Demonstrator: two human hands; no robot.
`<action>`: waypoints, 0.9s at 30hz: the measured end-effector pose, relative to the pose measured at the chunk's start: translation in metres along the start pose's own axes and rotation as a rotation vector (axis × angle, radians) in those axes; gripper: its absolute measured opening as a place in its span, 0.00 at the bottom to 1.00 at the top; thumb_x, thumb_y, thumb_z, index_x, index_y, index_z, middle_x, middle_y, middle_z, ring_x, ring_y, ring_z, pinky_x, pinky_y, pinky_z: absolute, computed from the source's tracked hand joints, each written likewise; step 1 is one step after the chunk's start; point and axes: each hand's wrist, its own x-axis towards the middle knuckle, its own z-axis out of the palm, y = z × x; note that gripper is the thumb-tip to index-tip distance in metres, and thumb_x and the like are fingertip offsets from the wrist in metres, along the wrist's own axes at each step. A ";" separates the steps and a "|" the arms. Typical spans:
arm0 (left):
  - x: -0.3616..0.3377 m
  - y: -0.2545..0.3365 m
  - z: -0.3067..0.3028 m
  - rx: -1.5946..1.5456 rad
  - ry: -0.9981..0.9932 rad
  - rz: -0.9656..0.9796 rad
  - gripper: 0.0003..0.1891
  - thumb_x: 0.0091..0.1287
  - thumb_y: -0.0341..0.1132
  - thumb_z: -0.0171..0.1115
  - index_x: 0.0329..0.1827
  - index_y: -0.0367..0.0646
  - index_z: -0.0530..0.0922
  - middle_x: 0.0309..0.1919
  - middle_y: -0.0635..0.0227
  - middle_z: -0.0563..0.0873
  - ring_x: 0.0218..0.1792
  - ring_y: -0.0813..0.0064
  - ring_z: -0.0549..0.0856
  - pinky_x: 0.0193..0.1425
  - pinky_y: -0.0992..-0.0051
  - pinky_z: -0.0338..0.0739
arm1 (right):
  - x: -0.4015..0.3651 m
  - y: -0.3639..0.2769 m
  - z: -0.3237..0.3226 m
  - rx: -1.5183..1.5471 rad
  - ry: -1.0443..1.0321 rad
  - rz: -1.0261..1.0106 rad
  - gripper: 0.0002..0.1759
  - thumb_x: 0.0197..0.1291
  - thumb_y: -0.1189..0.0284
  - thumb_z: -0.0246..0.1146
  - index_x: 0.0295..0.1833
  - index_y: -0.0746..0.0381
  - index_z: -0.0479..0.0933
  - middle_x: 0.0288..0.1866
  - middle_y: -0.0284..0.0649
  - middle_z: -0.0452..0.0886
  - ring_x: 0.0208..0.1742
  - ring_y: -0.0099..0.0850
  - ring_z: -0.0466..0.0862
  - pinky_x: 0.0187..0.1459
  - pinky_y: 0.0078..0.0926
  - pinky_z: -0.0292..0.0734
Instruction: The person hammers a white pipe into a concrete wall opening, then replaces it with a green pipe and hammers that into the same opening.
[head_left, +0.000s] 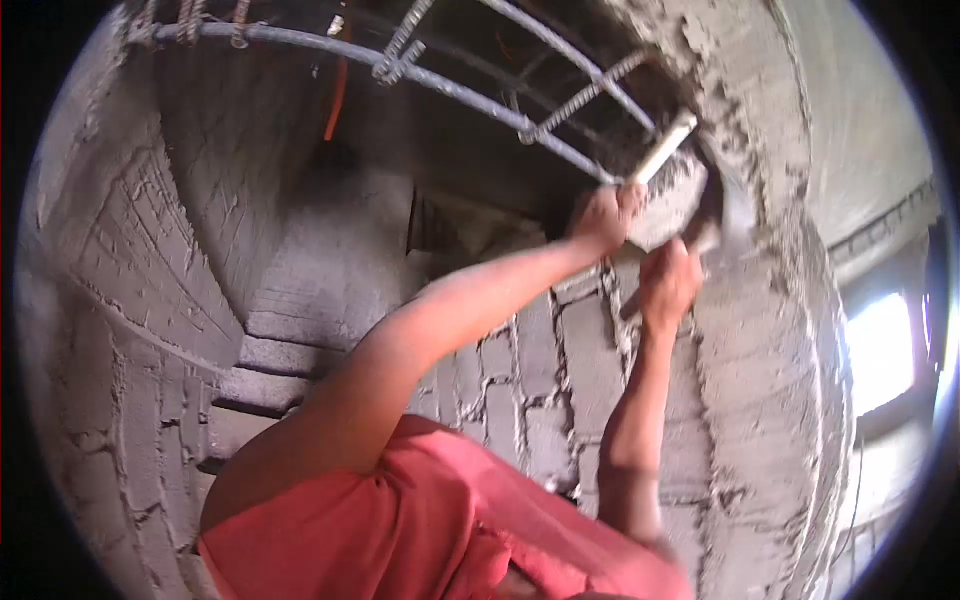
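High at the right of the wall opening, my left hand (604, 218) is closed round a pale, straight stick (667, 148) that points up and right to the rough concrete edge. Just below and to its right, my right hand (670, 280) grips a hammer-like tool by its handle (630, 304). The tool's dark head (711, 197) is smeared by motion, close beside the stick and the wall. Behind both hands is a light grey patch of concrete (668, 205). Above my left hand, steel reinforcing bars (450, 88) run across the opening.
A brick wall (535, 375) with mortar joints stands in front of me, beside a rough plastered column edge (760, 380). Concrete steps (270, 355) show at the left. An orange strip (338, 100) hangs near the bars. A bright window (880, 352) is at the right.
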 end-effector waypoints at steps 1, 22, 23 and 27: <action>0.011 0.000 -0.006 0.009 0.015 0.006 0.35 0.76 0.63 0.45 0.33 0.34 0.78 0.28 0.39 0.79 0.37 0.35 0.81 0.37 0.51 0.72 | -0.007 -0.003 -0.012 0.430 -0.073 0.063 0.23 0.74 0.55 0.49 0.32 0.62 0.72 0.20 0.38 0.72 0.21 0.29 0.74 0.24 0.27 0.70; -0.001 0.013 -0.017 0.079 -0.094 -0.064 0.37 0.75 0.65 0.42 0.31 0.31 0.74 0.24 0.40 0.74 0.32 0.33 0.75 0.36 0.51 0.70 | 0.015 -0.060 -0.092 0.934 0.387 -0.628 0.34 0.65 0.33 0.48 0.41 0.55 0.73 0.30 0.34 0.75 0.29 0.32 0.74 0.35 0.39 0.74; -0.004 0.014 -0.016 0.079 -0.058 -0.028 0.36 0.77 0.62 0.42 0.31 0.31 0.75 0.25 0.40 0.75 0.33 0.32 0.77 0.37 0.50 0.71 | 0.010 -0.012 -0.063 0.614 0.476 -0.507 0.31 0.69 0.38 0.49 0.40 0.57 0.73 0.28 0.33 0.74 0.28 0.31 0.74 0.35 0.34 0.73; -0.002 0.016 -0.022 0.233 -0.154 -0.051 0.31 0.78 0.56 0.40 0.38 0.35 0.80 0.33 0.38 0.82 0.43 0.35 0.82 0.44 0.46 0.73 | 0.008 -0.020 -0.003 0.127 -0.107 0.064 0.24 0.78 0.57 0.47 0.30 0.62 0.68 0.19 0.31 0.69 0.20 0.23 0.69 0.23 0.24 0.65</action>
